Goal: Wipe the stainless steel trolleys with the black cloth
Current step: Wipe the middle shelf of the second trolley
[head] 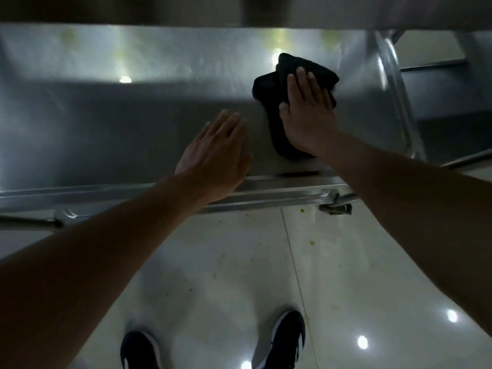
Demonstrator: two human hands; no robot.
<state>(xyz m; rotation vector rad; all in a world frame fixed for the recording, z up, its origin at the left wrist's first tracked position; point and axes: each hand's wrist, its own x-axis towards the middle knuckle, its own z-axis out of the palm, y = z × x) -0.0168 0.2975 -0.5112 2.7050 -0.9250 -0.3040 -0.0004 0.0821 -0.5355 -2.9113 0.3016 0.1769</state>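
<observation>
Pressing black cloth [269,89] flat under straight-fingered right hand [308,113] at one o'clock on trolley [106,123] shelf, bracing empty flat left hand [215,153] alongside; risking bunched cloth skipping patches, probably.

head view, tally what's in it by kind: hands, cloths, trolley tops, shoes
hands: 2, left hand flat on the steel, right hand pressing the cloth
black cloth: 1
trolley top: 1 clearly in view
dark shoes: 2, left shoe, right shoe
total: 6
</observation>
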